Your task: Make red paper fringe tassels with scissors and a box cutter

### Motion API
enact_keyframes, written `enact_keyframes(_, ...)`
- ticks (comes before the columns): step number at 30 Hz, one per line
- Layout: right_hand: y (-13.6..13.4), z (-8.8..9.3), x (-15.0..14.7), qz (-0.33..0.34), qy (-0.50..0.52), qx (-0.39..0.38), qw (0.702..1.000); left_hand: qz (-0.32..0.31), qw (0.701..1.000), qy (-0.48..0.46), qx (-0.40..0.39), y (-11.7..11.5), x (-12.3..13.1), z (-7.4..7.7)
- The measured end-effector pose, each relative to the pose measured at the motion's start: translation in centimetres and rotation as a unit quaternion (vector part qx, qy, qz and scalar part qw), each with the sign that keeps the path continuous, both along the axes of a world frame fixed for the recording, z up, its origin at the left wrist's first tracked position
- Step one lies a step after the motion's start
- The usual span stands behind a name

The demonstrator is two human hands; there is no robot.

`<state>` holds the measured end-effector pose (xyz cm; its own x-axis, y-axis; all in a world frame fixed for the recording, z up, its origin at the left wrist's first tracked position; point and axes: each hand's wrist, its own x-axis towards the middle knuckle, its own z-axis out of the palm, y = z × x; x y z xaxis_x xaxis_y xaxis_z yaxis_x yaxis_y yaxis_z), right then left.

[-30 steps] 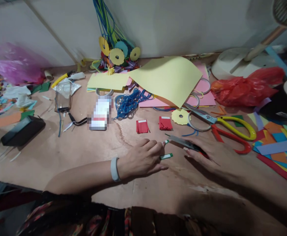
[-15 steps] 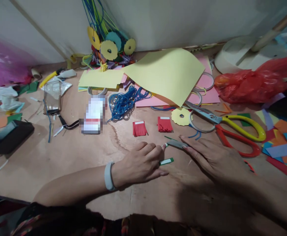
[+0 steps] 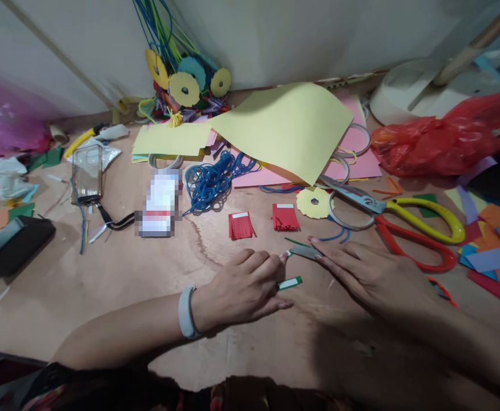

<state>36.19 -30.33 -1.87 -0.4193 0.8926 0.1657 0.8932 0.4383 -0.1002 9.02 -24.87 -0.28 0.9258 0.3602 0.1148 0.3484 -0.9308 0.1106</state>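
Note:
Curled fingers of my left hand [image 3: 244, 285] press on green paper [image 3: 290, 282] with a white strip along it, whose end sticks out beside the thumb. Another small green-and-white end shows at the left fingertips. My right hand [image 3: 361, 271] grips a flat grey blade [image 3: 305, 252] between its fingers, the tip touching or very close to that end. The rest of the blade's tool is hidden under the hand. A thin green sliver [image 3: 297, 242] lies just above the blade. Beyond the hands lie two red fringed paper pieces [image 3: 241, 226], each with a white strip.
Large scissors [image 3: 421, 228] with yellow and red handles lie right, beside tape rolls [image 3: 350, 221] and a yellow paper disc [image 3: 314, 202]. Farther back are blue cord [image 3: 211, 180], yellow sheets [image 3: 288, 125] and a red bag [image 3: 438, 142]. A phone [image 3: 160, 205] lies left; paper scraps [image 3: 498, 245] right.
The view has shifted slightly, so most things on the table sit a little farther left. Both hands keep nearly the same pose, with the blade still at the paper end.

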Motion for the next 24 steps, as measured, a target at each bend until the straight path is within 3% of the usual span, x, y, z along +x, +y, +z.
enact_keyframes(4, 0.1, 0.34, -0.17, 0.002, -0.042, 0.008, 0.999, 0.0, 1.0, 0.007, -0.003, 0.01, 0.02, 0.07)
enact_keyframes(9, 0.21, 0.33, 0.18, 0.026, -0.018, -0.032, 0.999, -0.001, 1.0, -0.005, 0.0, 0.0, 0.08, 0.09)
enact_keyframes(24, 0.08, -0.01, 0.02, 0.034, -0.024, 0.01, 0.999, 0.0, 1.0, 0.006, -0.005, 0.01, 0.13, 0.13)
